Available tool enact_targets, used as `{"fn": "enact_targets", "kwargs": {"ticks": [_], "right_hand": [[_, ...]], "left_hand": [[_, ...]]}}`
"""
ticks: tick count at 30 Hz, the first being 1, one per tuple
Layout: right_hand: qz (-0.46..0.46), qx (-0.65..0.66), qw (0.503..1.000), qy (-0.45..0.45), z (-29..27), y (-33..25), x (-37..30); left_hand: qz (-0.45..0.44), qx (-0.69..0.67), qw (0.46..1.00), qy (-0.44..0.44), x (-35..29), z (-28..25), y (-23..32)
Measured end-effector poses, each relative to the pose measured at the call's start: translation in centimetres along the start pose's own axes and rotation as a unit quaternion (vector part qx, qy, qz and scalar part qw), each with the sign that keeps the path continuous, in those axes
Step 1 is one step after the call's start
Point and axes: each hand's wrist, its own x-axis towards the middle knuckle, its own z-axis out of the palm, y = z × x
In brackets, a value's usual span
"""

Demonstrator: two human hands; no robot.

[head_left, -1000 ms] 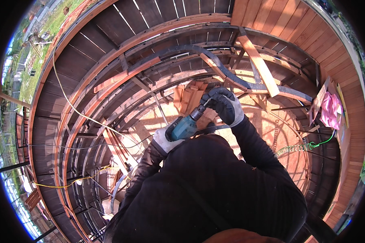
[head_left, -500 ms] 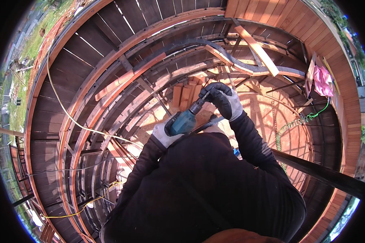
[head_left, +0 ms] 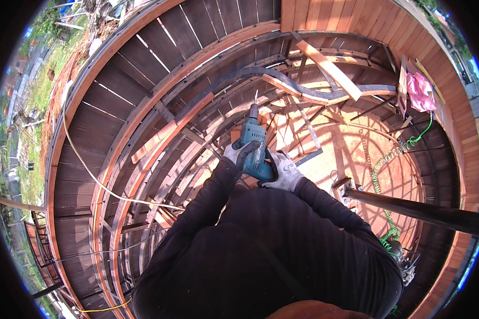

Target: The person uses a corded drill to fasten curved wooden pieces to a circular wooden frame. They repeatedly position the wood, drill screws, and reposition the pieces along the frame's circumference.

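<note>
A teal power drill (head_left: 254, 137) is in both of my gloved hands, in front of my body. My left hand (head_left: 237, 153) wraps the left side of its body, dark-coated fingers bent over the casing. On the other side, my right hand (head_left: 285, 171) closes around the handle end; some of its fingers are hidden by the tool. From the dark chuck a thin drill bit (head_left: 256, 98) points away from me, its tip touching nothing that I can make out.
Curved wooden ribs and dark boards surround me like a bowl. A bent dark strip (head_left: 242, 73) runs across the far side, near a slanted plank (head_left: 330, 69). A black pole (head_left: 415, 209) juts in from the right. Nearby hang a pink bag (head_left: 420, 91) and green coiled hose (head_left: 376, 178).
My right hand has moved from the chuck back to the drill's handle. The drill has swung to point straight away from me, its bit now in plain sight. The view has shifted slightly.
</note>
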Motion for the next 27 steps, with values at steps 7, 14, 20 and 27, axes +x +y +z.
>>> {"fn": "enact_targets", "kwargs": {"ticks": [7, 14, 20, 27], "right_hand": [[0.153, -0.062, 0.985, 0.046, 0.5, -0.8, 2.2], [0.184, -0.042, 0.981, 0.037, 0.1, -0.6, 4.8], [0.206, -0.046, 0.977, 0.018, 0.0, -0.8, 5.7], [0.208, -0.045, 0.977, 0.028, 0.7, -0.3, 6.0]], "left_hand": [[0.002, 0.073, 0.997, -0.013, 5.3, 1.2, 0.8], [-0.052, 0.082, 0.995, -0.001, 7.6, 0.4, 2.7], [-0.04, 0.078, 0.996, -0.018, 8.7, -0.1, 2.5], [-0.03, 0.116, 0.992, -0.043, 9.3, -0.8, 2.3]]}}
